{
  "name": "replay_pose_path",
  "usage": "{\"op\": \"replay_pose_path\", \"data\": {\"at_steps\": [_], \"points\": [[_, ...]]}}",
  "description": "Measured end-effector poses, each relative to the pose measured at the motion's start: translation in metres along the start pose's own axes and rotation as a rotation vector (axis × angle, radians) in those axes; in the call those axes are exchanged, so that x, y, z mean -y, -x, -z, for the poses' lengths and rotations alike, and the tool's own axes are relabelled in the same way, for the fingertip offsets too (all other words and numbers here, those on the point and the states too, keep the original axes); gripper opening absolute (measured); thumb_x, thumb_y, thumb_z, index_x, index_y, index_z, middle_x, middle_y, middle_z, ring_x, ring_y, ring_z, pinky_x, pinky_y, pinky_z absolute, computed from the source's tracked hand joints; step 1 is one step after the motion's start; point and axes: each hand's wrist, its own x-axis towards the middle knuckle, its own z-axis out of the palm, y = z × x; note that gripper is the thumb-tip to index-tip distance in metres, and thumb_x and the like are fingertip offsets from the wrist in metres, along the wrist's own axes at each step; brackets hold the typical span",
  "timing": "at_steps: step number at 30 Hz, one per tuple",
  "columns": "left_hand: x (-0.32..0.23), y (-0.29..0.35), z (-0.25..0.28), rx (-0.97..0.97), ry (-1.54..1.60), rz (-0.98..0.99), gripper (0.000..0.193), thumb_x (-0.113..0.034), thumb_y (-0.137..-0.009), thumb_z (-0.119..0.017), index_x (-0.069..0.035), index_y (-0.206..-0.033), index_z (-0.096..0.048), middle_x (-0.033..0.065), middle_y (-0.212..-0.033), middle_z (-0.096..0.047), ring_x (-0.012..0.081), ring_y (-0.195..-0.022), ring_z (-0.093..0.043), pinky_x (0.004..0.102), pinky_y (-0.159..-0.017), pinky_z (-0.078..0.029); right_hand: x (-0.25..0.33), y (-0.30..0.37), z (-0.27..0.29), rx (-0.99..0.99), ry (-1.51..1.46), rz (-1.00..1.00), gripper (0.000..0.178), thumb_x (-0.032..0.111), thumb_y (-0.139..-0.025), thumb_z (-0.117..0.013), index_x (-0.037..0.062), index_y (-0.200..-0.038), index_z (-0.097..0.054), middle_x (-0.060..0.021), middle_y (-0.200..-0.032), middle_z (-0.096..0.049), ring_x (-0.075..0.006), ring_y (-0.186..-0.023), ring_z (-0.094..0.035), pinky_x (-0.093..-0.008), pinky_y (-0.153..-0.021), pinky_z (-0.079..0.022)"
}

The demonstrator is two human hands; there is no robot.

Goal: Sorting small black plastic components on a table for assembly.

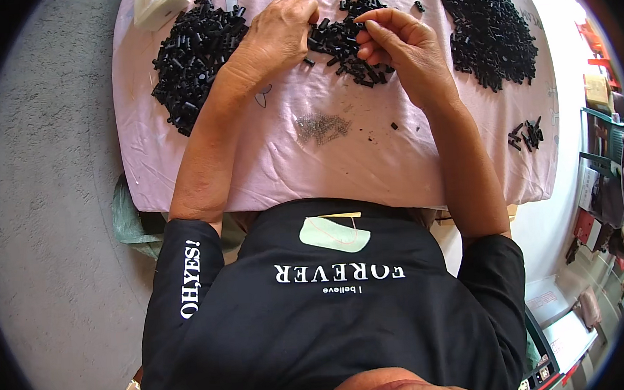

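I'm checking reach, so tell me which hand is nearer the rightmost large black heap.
Right. The right hand is left of the heap, across pink cloth; the left hand is farther left, at the left edge of the middle pile.

You have both hands over the pink-covered surface. Your left hand is at the left side of the middle pile of black pieces. The grip of your right hand comes nearly together over this same pile; whether it pinches a piece, I cannot say surely. One larger black pile lies at your left, and tiny silvery bits are nearer to you.
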Motion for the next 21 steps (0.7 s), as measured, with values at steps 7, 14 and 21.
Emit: {"op": "replay_pose_path", "data": {"at_steps": [7,14,21], "points": [[-0.012,0.011,0.017,-0.041,0.262,0.081,0.018,-0.002,-0.092,-0.058,-0.002,-0.108,-0.065,0.0139,-0.096,-0.066,0.0291,-0.085,-0.067,0.0375,-0.080,-0.054,0.001,0.001,0.000,0.020,-0.002,-0.017,0.020,0.019,-0.103,-0.059,0.0043,-0.115,-0.066,-0.0014,-0.092,-0.069,-0.0058,-0.077,-0.066,-0.0183,-0.067,-0.054],[-0.037,0.018,0.019,-0.095,0.784,0.245,0.016,-0.001,-0.093,-0.065,-0.001,-0.109,-0.066,0.0038,-0.094,-0.068,0.0090,-0.084,-0.065,0.0234,-0.078,-0.054,0.000,0.001,-0.001,0.030,-0.086,-0.045,0.019,0.013,-0.103,-0.057,0.0020,-0.114,-0.066,-0.0053,-0.090,-0.070,-0.0093,-0.077,-0.069,-0.0198,-0.069,-0.058],[-0.054,0.021,0.020,-0.127,1.016,0.299,0.013,0.002,-0.093,-0.067,0.000,-0.106,-0.065,0.0022,-0.096,-0.068,0.0075,-0.089,-0.065,0.0218,-0.082,-0.054,-0.007,0.000,0.002,0.140,-0.278,-0.067,0.020,0.014,-0.102,-0.058,0.0010,-0.114,-0.066,-0.0048,-0.091,-0.070,-0.0086,-0.077,-0.068,-0.0195,-0.069,-0.058]]}}
